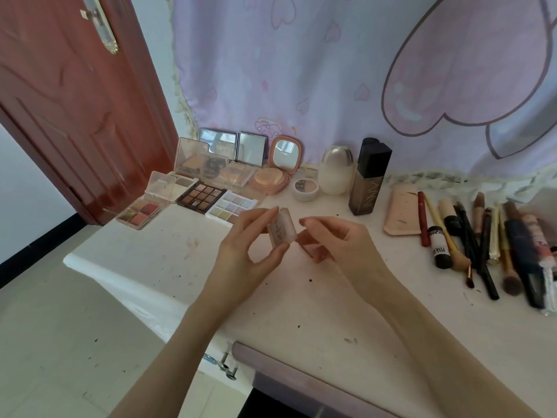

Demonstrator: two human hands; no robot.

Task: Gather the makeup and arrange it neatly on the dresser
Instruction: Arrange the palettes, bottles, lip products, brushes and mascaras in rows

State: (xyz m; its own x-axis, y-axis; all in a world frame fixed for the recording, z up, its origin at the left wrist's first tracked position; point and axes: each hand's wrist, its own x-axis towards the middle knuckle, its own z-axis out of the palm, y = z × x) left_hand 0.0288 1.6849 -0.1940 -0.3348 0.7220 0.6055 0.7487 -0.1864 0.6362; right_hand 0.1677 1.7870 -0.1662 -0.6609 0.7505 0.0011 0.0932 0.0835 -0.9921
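Frosted pink plastic is what the fingers (pixel 275 214) of the left hand (pixel 244 251) pinch: a small clear cap (pixel 281 229), held between thumb and fingertips above the middle of the bench (pixel 150 260). The right hand (pixel 340 242) curls round a reddish lip tint base (pixel 310 247), mostly hidden under its fingers, just beside the cap.

The step in hand looks like closing the tint. To do it well, line the cap's mouth square over the base, push or twist straight, and keep both low over the bench so nothing spills.

Outward, open palettes (pixel 202 196) crowd the back left corner, a tall foundation bottle (pixel 367 179) and a white egg-shaped bottle (pixel 336 170) stand along the back edge, and the brushes and pencils (pixel 470 236) lie in a row toward the right edge. Bare room lies between the palettes and that row, and along the front edge; the left edge drops to the floor, so placements should stay inboard.
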